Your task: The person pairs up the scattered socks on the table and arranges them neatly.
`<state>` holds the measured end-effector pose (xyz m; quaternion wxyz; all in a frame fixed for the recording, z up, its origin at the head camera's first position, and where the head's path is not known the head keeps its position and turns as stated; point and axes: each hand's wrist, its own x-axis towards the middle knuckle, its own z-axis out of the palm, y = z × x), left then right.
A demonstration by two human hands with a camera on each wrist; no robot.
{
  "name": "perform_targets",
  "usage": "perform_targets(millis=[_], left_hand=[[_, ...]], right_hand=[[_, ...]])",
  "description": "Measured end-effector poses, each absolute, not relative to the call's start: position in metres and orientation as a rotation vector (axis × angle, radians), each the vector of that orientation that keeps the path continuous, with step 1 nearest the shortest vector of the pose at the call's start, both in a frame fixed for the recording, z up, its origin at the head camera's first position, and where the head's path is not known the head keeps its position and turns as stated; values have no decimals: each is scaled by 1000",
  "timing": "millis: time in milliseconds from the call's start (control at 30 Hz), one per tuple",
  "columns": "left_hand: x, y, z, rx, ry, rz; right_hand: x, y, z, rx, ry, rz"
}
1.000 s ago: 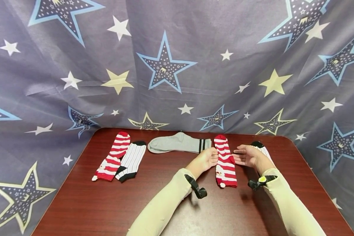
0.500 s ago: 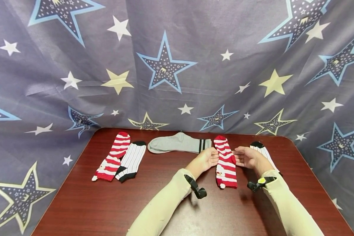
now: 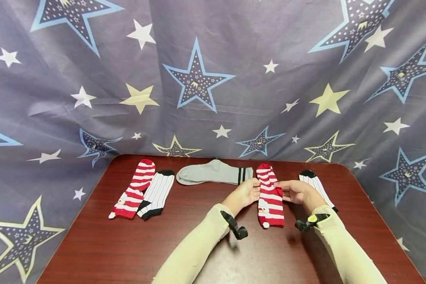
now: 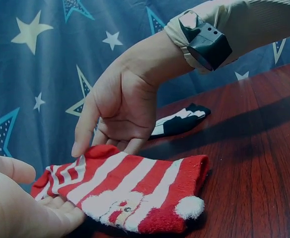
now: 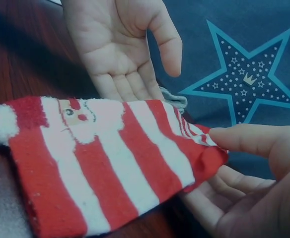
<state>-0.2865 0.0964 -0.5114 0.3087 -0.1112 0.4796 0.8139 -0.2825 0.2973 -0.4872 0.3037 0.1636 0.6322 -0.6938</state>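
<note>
A red-and-white striped sock (image 3: 271,205), with a Santa face and a white pompom, lies lengthwise between both hands. My right hand (image 3: 298,192) pinches the sock's red heel from the right, thumb on top and fingers underneath, as the right wrist view shows. From the left, my left hand (image 3: 246,192) has its straight fingers tucked under the sock's edge; its thumb (image 5: 166,47) stands apart from the fabric. Close to the left hand, the striped cuff of a grey sock (image 3: 213,172) points toward the red sock.
On the left of the brown table (image 3: 120,252) lies another striped Santa sock (image 3: 135,191), overlapping a white sock with black toe and cuff (image 3: 158,193). A similar white-and-black sock (image 3: 316,185) lies behind the right hand. A starry curtain (image 3: 184,126) hangs behind the table.
My right hand has moved slightly left, its fingers going under the sock and its thumb coming down on the heel. The left hand stays in place at the sock's other edge.
</note>
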Motion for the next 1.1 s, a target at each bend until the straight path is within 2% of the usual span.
perform_targets(millis=[433, 833, 1100], left_hand=[[-286, 93, -506, -287, 1260, 2203], [-285, 83, -497, -53, 1334, 2212], [-284, 80, -494, -91, 1321, 2230]], right_hand=[[-279, 297, -480, 278, 1629, -1889], [-279, 297, -468, 211, 1555, -1933], [-274, 292, -465, 108, 1566, -1940]])
